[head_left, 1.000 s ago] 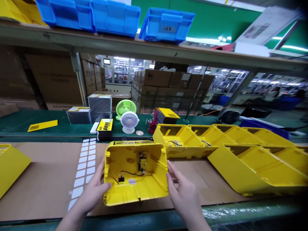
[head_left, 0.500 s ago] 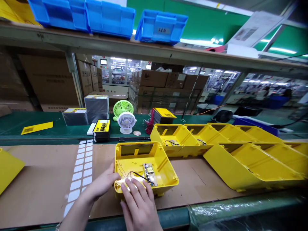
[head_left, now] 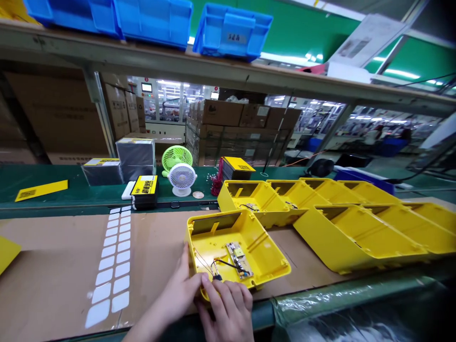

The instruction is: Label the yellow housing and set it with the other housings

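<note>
A yellow plastic housing (head_left: 263,247) lies open side up on the cardboard sheet (head_left: 53,266), near the bench's front edge. Inside it sit a small circuit board (head_left: 239,254) and thin black wires. My left hand (head_left: 178,294) grips the housing's near left corner. My right hand (head_left: 228,308) rests on the near rim, its fingertips pressing at a small black part where the wires end. Whether the fingers pinch that part I cannot tell.
Several more yellow housings (head_left: 356,218) lie nested in a row to the right. White stickers (head_left: 114,256) sit in two columns at left. Two small fans (head_left: 180,171), a yellow-black box (head_left: 144,190) and wrapped stacks stand behind. Blue bins (head_left: 228,28) line the shelf above.
The housing went from tilted up between both hands to lying flat, then shifted right. My right hand moved from its right side to the near rim by the wires.
</note>
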{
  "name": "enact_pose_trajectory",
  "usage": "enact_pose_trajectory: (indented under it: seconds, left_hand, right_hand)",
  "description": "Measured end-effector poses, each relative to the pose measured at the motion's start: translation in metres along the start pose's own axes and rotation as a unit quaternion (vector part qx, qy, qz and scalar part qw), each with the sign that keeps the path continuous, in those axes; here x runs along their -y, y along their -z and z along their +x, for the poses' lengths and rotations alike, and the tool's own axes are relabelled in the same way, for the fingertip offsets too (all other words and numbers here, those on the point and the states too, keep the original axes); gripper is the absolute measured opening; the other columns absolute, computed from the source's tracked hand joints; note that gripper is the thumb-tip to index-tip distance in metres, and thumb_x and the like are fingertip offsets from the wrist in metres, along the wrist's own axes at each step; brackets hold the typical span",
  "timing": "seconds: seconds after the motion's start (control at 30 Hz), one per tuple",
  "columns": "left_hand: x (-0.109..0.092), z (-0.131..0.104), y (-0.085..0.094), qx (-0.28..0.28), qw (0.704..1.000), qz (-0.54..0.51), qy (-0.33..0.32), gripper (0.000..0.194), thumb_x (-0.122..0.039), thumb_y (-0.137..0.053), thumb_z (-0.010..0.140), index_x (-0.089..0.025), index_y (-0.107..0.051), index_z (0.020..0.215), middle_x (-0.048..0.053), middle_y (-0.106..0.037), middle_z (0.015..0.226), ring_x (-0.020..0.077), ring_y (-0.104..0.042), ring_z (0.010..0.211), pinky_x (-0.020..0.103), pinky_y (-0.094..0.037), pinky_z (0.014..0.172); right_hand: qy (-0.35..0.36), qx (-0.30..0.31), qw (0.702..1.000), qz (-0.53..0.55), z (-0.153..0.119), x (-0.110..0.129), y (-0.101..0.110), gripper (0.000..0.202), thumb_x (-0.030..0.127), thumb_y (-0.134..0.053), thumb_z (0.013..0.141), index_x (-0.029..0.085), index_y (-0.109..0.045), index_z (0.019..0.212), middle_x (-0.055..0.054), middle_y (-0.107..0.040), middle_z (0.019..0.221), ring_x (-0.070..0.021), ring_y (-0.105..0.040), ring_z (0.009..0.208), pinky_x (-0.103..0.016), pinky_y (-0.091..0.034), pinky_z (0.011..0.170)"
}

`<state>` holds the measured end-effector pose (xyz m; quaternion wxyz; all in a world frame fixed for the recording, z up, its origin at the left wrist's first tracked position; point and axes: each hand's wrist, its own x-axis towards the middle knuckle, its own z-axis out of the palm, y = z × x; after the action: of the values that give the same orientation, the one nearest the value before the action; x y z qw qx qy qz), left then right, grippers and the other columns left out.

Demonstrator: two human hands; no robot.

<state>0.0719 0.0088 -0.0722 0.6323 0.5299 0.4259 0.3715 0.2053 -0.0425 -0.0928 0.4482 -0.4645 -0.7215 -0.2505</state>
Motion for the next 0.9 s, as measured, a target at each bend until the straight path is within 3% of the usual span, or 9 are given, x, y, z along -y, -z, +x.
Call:
enact_pose_trajectory:
  seconds: [0.17,0.33,0.53,0.77,0.9]
  left_hand:
    - [-0.007,0.002,-0.009,0.079,0.993,-0.085,0.019,0.088,-0.037,-0.057,0.076,-0.020,0.000,0.142,0.011,-0.025,0.146,0.0249,-0.029,0.130,0.038,-0.031,0.105]
    - [0.013,0.008,-0.005,0.146,0.986,-0.082,0.006,0.069,-0.040,-0.056,0.078,-0.022,-0.025,0.138,0.010,-0.031,0.143,0.0241,-0.033,0.129,0.042,-0.030,0.104]
    - [0.043,0.002,0.000,0.134,0.991,-0.008,0.006,0.059,-0.037,-0.058,0.078,-0.021,-0.039,0.131,0.009,-0.040,0.138,0.0206,-0.037,0.126,0.037,-0.028,0.106]
    - [0.050,-0.015,0.012,0.110,0.987,0.110,0.032,0.054,-0.039,-0.055,0.078,-0.022,-0.045,0.128,0.007,-0.042,0.137,0.0219,-0.038,0.126,0.038,-0.026,0.108]
    - [0.059,-0.023,0.022,0.111,0.968,0.226,-0.005,0.051,-0.038,-0.056,0.077,-0.030,-0.046,0.127,0.002,-0.042,0.138,0.0229,-0.034,0.128,0.041,-0.021,0.110]
  right_hand:
    - [0.043,0.047,0.997,-0.044,-0.005,-0.015,0.014,0.041,0.023,-0.066,0.070,0.018,-0.060,0.110,-0.004,-0.065,0.083,-0.0198,-0.055,0.077,-0.038,-0.033,0.080]
    - [0.007,0.064,0.995,-0.074,-0.015,-0.042,0.024,0.046,0.022,-0.069,0.069,0.020,-0.056,0.114,-0.002,-0.063,0.078,-0.0191,-0.054,0.078,-0.040,-0.035,0.084]
    - [-0.027,0.078,0.991,-0.109,-0.023,-0.084,0.037,0.049,0.027,-0.068,0.071,0.021,-0.053,0.116,-0.003,-0.061,0.083,-0.0188,-0.055,0.082,-0.044,-0.035,0.092]
    - [-0.048,0.065,0.984,-0.157,-0.029,-0.134,0.054,0.047,0.033,-0.066,0.072,0.020,-0.053,0.116,-0.004,-0.060,0.085,-0.0197,-0.055,0.083,-0.046,-0.034,0.095]
    - [-0.053,0.068,0.978,-0.189,-0.037,-0.165,0.068,0.050,0.036,-0.065,0.073,0.019,-0.052,0.118,-0.006,-0.060,0.086,-0.0212,-0.056,0.085,-0.047,-0.034,0.096]
